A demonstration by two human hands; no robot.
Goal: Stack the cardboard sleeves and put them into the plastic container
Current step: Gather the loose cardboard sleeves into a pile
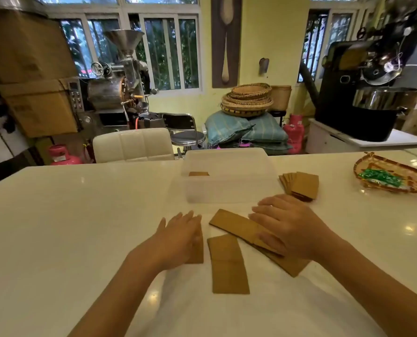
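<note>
Flat brown cardboard sleeves lie on the white table in front of me. My right hand [287, 227] rests palm down on a slanted run of overlapping sleeves [234, 223]. My left hand [180, 235] lies flat over another sleeve [199, 251], mostly hiding it. Between the hands a single sleeve [228, 263] lies free. The translucent plastic container [226, 190] stands just beyond the hands, with one sleeve [199, 174] visible inside. A fanned stack of sleeves [302, 184] sits to the container's right.
A woven tray [397, 188] with green wrapped items sits at the table's right edge. A white chair back [133, 144] stands behind the table's far edge. Coffee roasters, boxes and baskets fill the room beyond.
</note>
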